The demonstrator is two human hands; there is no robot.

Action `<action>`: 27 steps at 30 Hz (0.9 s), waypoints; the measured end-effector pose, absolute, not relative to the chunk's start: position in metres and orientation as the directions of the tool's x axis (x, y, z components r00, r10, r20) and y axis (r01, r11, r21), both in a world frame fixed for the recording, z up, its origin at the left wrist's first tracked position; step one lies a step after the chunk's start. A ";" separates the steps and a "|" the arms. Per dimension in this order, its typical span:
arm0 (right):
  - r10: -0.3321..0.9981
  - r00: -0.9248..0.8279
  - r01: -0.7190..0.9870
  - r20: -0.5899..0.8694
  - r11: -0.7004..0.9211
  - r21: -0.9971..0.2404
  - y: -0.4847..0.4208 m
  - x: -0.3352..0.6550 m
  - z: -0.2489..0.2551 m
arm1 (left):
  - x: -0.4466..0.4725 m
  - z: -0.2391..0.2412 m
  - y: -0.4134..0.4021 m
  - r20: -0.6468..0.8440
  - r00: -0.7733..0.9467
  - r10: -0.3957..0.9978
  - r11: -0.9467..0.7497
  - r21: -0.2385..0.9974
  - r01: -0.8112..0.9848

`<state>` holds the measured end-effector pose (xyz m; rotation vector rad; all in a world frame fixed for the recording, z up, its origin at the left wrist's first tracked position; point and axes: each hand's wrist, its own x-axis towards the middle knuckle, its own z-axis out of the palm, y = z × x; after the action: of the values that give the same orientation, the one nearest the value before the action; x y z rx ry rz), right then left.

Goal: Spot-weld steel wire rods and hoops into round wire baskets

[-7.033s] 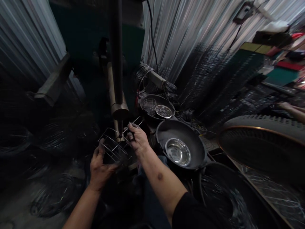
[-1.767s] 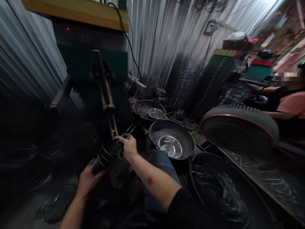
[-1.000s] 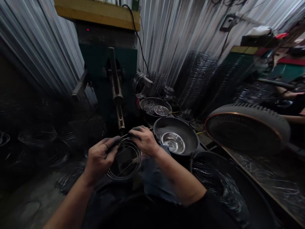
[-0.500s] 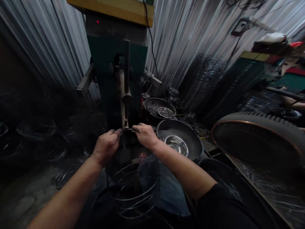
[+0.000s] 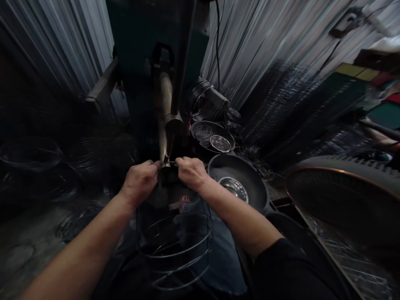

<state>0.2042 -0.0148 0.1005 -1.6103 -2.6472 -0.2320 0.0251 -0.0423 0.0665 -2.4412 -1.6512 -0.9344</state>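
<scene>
Apparently our left hand (image 5: 140,181) and right hand (image 5: 192,173) pinch a wire frame (image 5: 168,256) at the metal tip (image 5: 165,165); hoops (image 5: 175,288) seem joined, rim (image 5: 172,162) perhaps unfinished.

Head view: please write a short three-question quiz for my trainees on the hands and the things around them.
1. True or false: the left hand and the right hand pinch a thin wire at the metal rod tip.
2. Fill in one word: in the picture, the wire rings appear ___ the two hands.
3. Where is the shiny bowl?
a) in the left hand
b) inside the dark pan
c) inside the wire rings

Key: 1 true; 2 below; 3 b.
</scene>
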 end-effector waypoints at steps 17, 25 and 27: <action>0.890 -0.448 0.894 0.090 0.443 0.067 0.008 0.205 0.105 | 0.027 0.077 -0.021 0.441 0.222 0.870 -0.386 0.328 0.862; 0.880 -0.464 0.886 0.104 0.459 0.066 0.010 0.205 0.103 | 0.028 0.078 -0.021 0.431 0.221 0.875 -0.380 0.327 0.866; 0.878 -0.466 0.885 0.109 0.462 0.067 0.010 0.205 0.104 | 0.028 0.079 -0.020 0.431 0.221 0.875 -0.379 0.324 0.867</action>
<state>0.2054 0.0097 0.1042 -1.5907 -2.6352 -0.1755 0.0285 -0.0205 0.0790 -2.4652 -1.7585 -0.8864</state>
